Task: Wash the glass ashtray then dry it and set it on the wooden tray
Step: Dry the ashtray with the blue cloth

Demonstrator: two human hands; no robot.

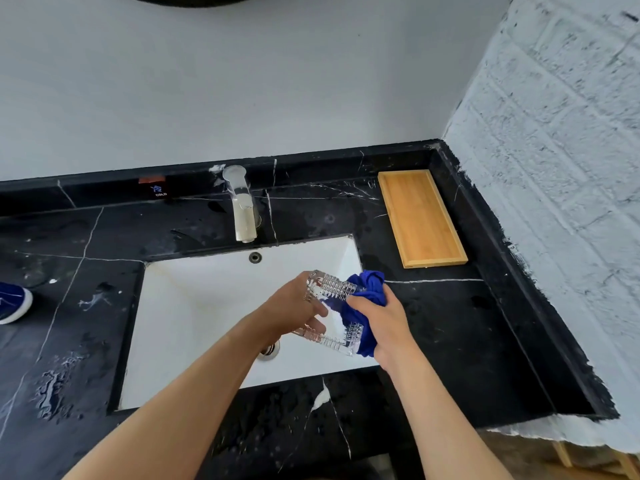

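Note:
A square clear glass ashtray [332, 289] with ribbed sides is held tilted above the right part of the white sink [194, 306]. My left hand [294, 306] grips its left edge. My right hand [384, 323] clutches a bunched blue cloth [367, 289] that is pressed into the ashtray's hollow and right side. The wooden tray [420, 218] lies bare on the black marble counter, beyond and to the right of the sink.
A chrome faucet [242, 209] stands behind the sink, with no water visible. The black counter [450, 323] is wet in spots. A blue and white object [14, 301] sits at the left edge. A rough white wall [554, 168] bounds the right side.

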